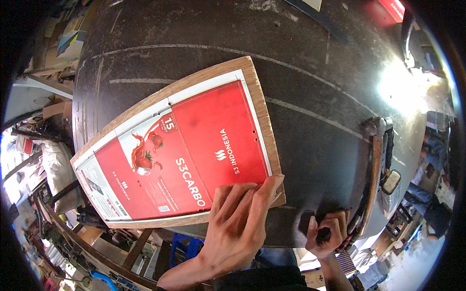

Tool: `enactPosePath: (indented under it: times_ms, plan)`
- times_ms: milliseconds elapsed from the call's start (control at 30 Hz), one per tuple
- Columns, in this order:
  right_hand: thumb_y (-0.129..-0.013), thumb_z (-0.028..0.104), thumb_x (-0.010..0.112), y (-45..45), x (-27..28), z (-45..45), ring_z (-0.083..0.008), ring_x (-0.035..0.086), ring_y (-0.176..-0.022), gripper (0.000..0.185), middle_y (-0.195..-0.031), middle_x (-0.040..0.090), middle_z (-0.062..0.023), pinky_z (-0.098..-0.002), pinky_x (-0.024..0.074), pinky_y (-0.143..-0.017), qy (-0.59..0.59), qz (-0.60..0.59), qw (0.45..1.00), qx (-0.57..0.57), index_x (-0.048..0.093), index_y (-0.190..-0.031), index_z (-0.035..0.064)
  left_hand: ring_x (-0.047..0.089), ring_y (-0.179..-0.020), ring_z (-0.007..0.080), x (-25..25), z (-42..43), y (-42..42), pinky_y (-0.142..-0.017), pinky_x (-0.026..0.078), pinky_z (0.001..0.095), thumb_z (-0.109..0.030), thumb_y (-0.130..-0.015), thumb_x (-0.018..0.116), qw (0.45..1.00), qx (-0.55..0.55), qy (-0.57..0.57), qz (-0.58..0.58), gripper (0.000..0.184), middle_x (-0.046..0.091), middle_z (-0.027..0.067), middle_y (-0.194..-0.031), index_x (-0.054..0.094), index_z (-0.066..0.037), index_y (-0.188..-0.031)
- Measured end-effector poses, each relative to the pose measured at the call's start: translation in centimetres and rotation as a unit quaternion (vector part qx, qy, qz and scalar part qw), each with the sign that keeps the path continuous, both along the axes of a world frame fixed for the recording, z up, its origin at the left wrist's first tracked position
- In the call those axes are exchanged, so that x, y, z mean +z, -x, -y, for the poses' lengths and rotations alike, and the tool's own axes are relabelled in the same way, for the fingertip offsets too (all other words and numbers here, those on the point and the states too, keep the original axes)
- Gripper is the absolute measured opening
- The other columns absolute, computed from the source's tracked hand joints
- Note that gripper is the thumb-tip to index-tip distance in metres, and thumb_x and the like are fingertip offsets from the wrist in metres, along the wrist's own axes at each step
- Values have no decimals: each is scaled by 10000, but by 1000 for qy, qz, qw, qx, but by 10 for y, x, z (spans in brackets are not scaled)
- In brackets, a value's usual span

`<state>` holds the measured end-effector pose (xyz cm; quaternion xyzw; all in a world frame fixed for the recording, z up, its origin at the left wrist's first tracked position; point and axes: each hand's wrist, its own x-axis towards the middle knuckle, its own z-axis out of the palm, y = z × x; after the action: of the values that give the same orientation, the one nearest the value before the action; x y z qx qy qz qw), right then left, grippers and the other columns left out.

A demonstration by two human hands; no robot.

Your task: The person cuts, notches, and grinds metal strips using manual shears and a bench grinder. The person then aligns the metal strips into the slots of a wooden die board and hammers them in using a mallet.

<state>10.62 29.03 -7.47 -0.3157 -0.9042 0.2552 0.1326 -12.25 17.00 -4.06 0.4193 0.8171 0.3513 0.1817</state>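
Note:
A wooden board (273,140) lies at a slant on the dark tabletop. On top of it is a red and white printed cardboard sheet (208,131) lettered S3CARBO, with strawberry pictures and a few small dark holes near its edges. My left hand (238,218) is closed at the board's near right corner, thumb and bent fingers pressed on the sheet and the board's edge. To the right, my right hand (327,233) is apart from the board at the table's near edge. Its fingers are curled in, and whatever they may hold is hidden.
A bow-shaped tool with a wooden handle (373,179) lies on the table at right, beside a small metal-rimmed object (391,182). A bright lamp (405,87) shines at far right. Another red sheet (391,9) is at the top right. Blue plastic (183,250) shows below the table.

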Motion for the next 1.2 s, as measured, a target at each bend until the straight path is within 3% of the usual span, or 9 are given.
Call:
enactPosePath:
  times_ms: [300, 400, 500, 633, 667, 733, 933, 1100, 1200]
  plan:
    - [-728, 70, 762, 1, -2, 2, -281, 511, -704, 255, -745, 530, -91, -413, 377, -674, -12, -4, 1000, -14, 512, -705, 111, 671, -796, 251, 7, 2, -18, -765, 493, 369, 32, -808, 721, 988, 110, -100, 44, 385, 684, 119, -1011, 595, -22, -1167]
    - [-723, 60, 767, -1, -3, 2, -280, 509, -716, 263, -752, 532, -88, -406, 380, -666, -12, -4, 1000, -3, 509, -722, 114, 657, -761, 242, 51, 38, 6, -750, 499, 382, -60, -794, 754, 997, -30, -13, 74, 323, 690, 127, -977, 630, -59, -1092]
    - [-801, 53, 714, 6, 0, 0, -232, 457, -681, 248, -738, 489, -87, -388, 356, -639, -17, -11, 1000, 15, 477, -733, 76, 598, -1061, 321, 33, 79, -18, -858, 514, 470, -503, -888, 722, 979, -17, -199, -43, 878, 456, 191, -1387, 291, -30, -1489]
    - [-750, 60, 767, 8, 0, 3, -267, 489, -708, 268, -749, 515, -72, -398, 377, -639, -9, -23, 1000, -7, 506, -731, 114, 612, -736, 211, 37, 85, -75, -755, 501, 362, -110, -845, 726, 993, 87, 84, 4, 214, 676, 114, -865, 597, -60, -1009]
    - [-750, 60, 767, 7, 1, 3, -267, 489, -708, 268, -749, 515, -72, -398, 377, -639, -9, -24, 1000, -6, 506, -731, 114, 612, -736, 211, 32, 81, -93, -755, 501, 362, -110, -845, 726, 993, 88, 84, 4, 214, 676, 114, -865, 597, -60, -1009]
    - [-760, 72, 769, 7, 4, 1, -267, 513, -730, 232, -776, 552, -79, -395, 397, -663, -1, -2, 1000, 7, 540, -767, 105, 611, -772, 198, 20, 74, -124, -760, 503, 331, -63, -867, 710, 902, 341, -52, 261, 252, 658, 134, -889, 525, -6, -1029]
    - [-731, 86, 817, 83, 29, -10, -273, 621, -928, 412, -1021, 705, -118, -400, 471, -849, 77, -158, 984, 39, 615, -1086, 34, 603, -875, 199, -1, 89, -138, -784, 512, 326, -40, -888, 701, 854, 395, -110, 319, 330, 625, 172, -1001, 456, 18, -1101]
    - [-740, 55, 818, 133, 31, -28, -272, 633, -960, 550, -1103, 719, -84, -388, 494, -876, 123, -117, 953, 249, 601, -1245, 28, 643, -1024, 257, -1, 88, -128, -886, 526, 371, 94, -862, 671, 818, 420, -222, 323, 544, 580, 202, -1276, 423, -7, -1335]
    - [-737, 33, 817, 141, 34, -28, -272, 634, -959, 577, -1088, 719, -68, -388, 506, -868, 139, -80, 944, 289, 598, -1270, 45, 558, -1216, 259, 4, 87, -115, -999, 500, 386, 25, -889, 676, 764, 495, -227, 347, 583, 468, 206, -1430, 372, -31, -1383]
